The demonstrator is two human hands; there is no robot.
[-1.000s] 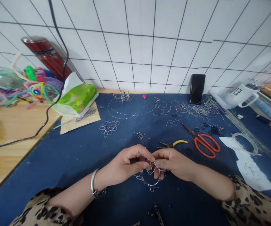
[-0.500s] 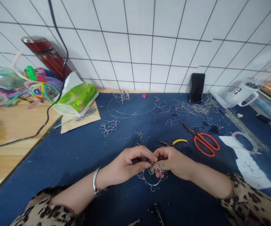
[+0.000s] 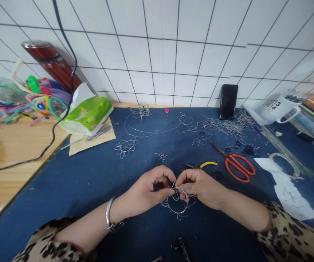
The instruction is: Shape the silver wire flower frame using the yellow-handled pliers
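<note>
Fingers: your left hand [image 3: 144, 193] and right hand [image 3: 202, 187] meet tip to tip. On each, thumb and forefinger are pinched almost closed on the wire piece [image 3: 176, 208], with the other fingers curled in.
Pinch point: both pinches sit on one small knot of loops at the piece's top edge, so close that they touch. Neither hand is the nearer.
Lie of the wire: it hangs below your fingertips [image 3: 165, 191] and back toward you, just over the blue mat [image 3: 91, 182]. You cannot tell whether its lowest loop touches the mat.
Long axis: none to speak of. The piece is roughly round, its flat face turned up at you.
Look: thin silver wire, a ring edged with small petal-like loops, springy and open.
Wrist: a metal bracelet [image 3: 109, 218] on your left.
Close by: yellow-handled pliers [image 3: 200, 166] just beyond your right hand, and orange scissors [image 3: 237, 165] to their right.
Further out: a wire flower [image 3: 125, 146] well off to the left, and a phone [image 3: 228, 102] leaning on the tiled wall.
</note>
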